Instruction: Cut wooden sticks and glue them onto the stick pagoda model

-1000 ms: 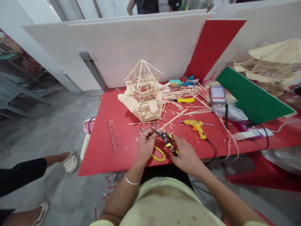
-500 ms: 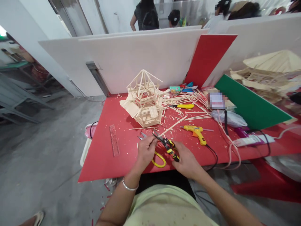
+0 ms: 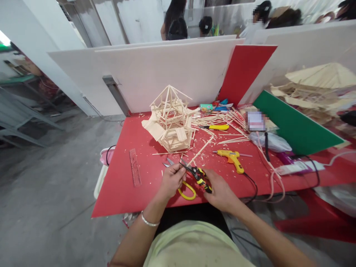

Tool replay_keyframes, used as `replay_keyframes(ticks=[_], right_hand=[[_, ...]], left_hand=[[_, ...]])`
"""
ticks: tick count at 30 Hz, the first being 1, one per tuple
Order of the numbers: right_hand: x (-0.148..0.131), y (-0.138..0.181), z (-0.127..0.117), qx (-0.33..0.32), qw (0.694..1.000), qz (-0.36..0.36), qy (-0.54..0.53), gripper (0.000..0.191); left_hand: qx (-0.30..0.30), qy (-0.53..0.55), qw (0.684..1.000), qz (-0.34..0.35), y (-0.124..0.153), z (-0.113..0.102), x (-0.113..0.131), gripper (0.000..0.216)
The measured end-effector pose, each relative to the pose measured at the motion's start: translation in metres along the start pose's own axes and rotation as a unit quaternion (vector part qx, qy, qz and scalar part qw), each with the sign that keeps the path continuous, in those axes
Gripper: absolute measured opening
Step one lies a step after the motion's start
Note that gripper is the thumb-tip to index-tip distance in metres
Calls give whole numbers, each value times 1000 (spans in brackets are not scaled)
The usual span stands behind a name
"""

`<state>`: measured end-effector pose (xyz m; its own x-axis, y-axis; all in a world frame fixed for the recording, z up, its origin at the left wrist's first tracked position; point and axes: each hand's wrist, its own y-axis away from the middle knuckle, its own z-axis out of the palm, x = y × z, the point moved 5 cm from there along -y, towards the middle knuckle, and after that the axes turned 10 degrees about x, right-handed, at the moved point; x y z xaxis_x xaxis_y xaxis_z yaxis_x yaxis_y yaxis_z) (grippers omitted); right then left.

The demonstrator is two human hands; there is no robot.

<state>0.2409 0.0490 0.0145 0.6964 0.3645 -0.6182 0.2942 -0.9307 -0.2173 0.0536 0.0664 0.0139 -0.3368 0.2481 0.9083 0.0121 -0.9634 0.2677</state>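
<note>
My left hand (image 3: 170,182) is closed on a thin wooden stick (image 3: 200,151), which slants up and to the right over the table. Wrapped around the handles of black-and-yellow pliers (image 3: 200,177) is my right hand (image 3: 221,191). The pliers' jaws meet the stick close to my left fingertips; whether they grip it I cannot tell. Scissors with yellow handles (image 3: 188,197) lie beneath my hands, partly hidden by them. Just beyond stands a many-sided wooden stick model (image 3: 172,139) with a pointed open frame on top.
On the red table (image 3: 116,196) are a clear ruler (image 3: 135,167), a yellow glue gun (image 3: 233,159) with a cord, a yellow utility knife (image 3: 218,127) and loose sticks (image 3: 233,139). A green board (image 3: 300,128) leans at right. White panels (image 3: 172,70) stand behind.
The stick's far end has moved slightly left and toward me, so less of it extends past the pliers. Both hands keep their hold.
</note>
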Motion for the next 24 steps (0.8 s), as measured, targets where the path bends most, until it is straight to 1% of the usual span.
replay_keyframes(ticks=[4,6,8,10,12,14,18,21,24], right_hand=[[0,-2,-3,-4,1000,-22,9,71],[0,-3,-4,-10,999,-29,8,72],[-1,-3,-5,-16,999,-31,5,69],[-2,-4,-5,-18,999,-27,6,67],[-3,-4,-4,-25,999,-20,-2,66],[-5,-3,-3,-42,999,-16,-28,71],[-6,1,-4,-70,992,-14,-107,83],[-3,4,-8,-73,988,15,-135,76],[-3,5,-7,-96,980,61,-163,59]], left_hand=[[-76,69,991,-85,2,0,-1,39],[-104,88,984,-117,3,-3,-3,36],[-122,101,978,-138,2,-5,-7,33],[-127,111,975,-143,1,-8,-11,31],[-124,115,976,-139,0,-8,-14,31],[-116,111,978,-131,-1,-8,-14,31],[-81,90,989,-87,-2,-9,-5,33],[-43,64,996,-50,-4,-14,3,37],[-19,29,999,-25,-7,-20,3,38]])
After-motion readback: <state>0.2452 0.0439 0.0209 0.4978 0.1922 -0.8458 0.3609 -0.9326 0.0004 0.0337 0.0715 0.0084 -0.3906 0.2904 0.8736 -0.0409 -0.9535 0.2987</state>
